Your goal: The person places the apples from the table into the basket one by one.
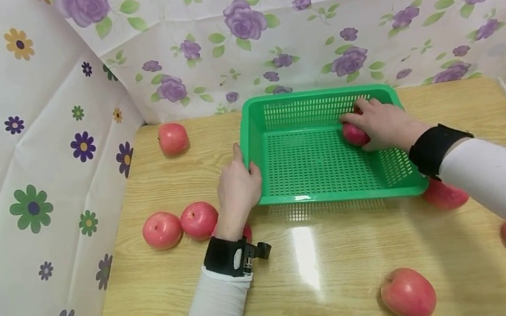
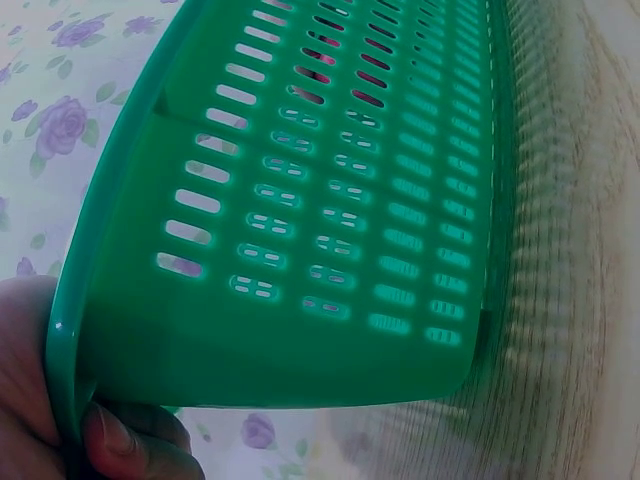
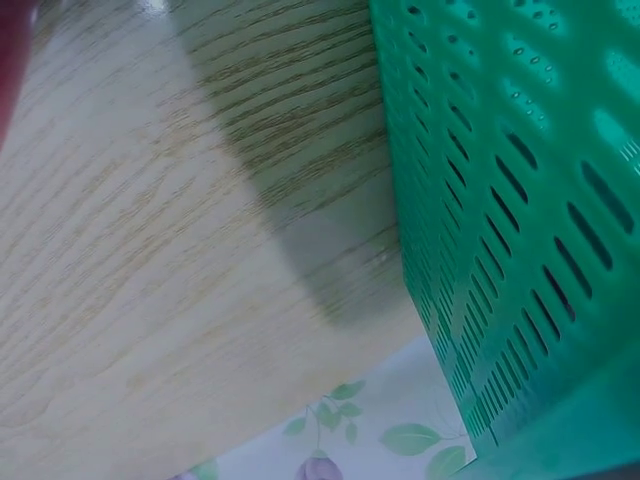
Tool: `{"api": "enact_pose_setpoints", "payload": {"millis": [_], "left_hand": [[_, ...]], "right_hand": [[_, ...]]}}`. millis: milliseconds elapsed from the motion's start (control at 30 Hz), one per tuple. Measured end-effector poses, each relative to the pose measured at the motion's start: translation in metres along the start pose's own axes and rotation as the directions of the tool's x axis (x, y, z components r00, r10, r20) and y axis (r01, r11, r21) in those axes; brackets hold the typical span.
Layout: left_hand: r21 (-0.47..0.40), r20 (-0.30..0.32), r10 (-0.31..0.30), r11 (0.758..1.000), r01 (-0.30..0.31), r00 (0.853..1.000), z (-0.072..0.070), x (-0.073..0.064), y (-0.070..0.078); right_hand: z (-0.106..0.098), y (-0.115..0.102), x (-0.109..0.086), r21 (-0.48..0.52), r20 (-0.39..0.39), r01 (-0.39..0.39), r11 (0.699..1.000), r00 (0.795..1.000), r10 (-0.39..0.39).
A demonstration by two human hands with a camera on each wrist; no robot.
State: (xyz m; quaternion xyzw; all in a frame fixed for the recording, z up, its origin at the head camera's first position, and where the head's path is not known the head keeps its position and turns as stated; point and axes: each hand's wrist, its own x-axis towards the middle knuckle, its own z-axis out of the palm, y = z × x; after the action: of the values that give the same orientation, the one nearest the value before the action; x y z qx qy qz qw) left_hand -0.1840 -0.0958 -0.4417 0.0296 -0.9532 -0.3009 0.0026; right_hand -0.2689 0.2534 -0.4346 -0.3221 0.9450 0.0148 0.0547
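A green plastic basket (image 1: pixel 341 197) with slotted walls stands on the table against the flowered back sheet. My left hand (image 1: pixel 239 183) grips its left rim; in the left wrist view the thumb and fingers (image 2: pixel 140 440) pinch the edge of the basket (image 2: pixel 250 365). Inside, toward the right end, my right hand (image 1: pixel 386 123) holds a red apple (image 1: pixel 354 134) from above, its fingers curled over it. The right wrist view shows only the outside of the basket (image 3: pixel 500 230), with that hand out of sight.
Left of the basket lie apples (image 1: pixel 162 230), one partly hidden under my left wrist; another apple (image 1: pixel 173 138) sits at the back left. An apple (image 1: pixel 408 294) lies at the front, and more apples (image 1: pixel 446 195) lie by my right arm. Patterned sheets border the wooden table (image 1: pixel 333 268).
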Motion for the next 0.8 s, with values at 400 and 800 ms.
{"api": "enact_pose_setpoints", "payload": {"millis": [400, 800], "left_hand": [[0.005, -0.003, 0.009, 1.0, -0.009, 1.0, -0.0005, -0.0004, 0.0009], [0.017, -0.015, 0.015, 1.0, -0.015, 1.0, 0.0005, 0.0008, -0.0007]], "right_hand": [[-0.0032, 0.0015, 0.0003, -0.003, -0.022, -0.002, 1.0, 1.0, 0.002], [-0.0053, 0.0016, -0.0005, 0.014, 0.011, -0.021, 1.0, 1.0, 0.021]]}}
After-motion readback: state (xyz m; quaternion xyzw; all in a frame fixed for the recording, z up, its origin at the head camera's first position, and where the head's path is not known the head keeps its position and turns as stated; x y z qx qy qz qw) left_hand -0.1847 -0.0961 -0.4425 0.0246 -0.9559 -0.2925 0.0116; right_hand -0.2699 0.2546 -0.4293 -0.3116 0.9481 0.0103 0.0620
